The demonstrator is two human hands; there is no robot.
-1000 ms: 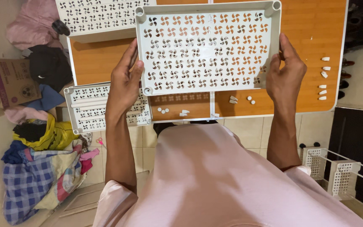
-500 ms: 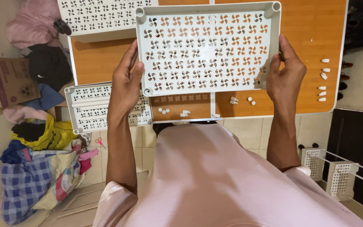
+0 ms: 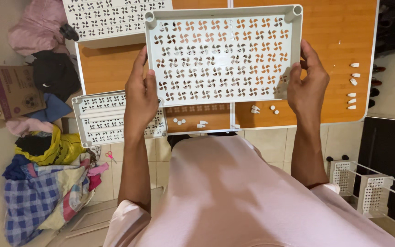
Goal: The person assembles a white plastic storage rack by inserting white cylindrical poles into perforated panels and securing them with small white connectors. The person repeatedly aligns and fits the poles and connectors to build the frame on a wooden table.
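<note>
Tray (image 3: 222, 55) gripped at both side edges, left hand (image 3: 141, 98) and right hand (image 3: 308, 84), above table (image 3: 334, 41). Risk: edge grip slips, tray drops onto pegs (image 3: 179, 121), scattering them.

Perforated tray (image 3: 225, 55): matt white plastic. Table (image 3: 334, 41): smooth glossy wood-grain. Shirt (image 3: 234, 196): soft pink cloth.
</note>
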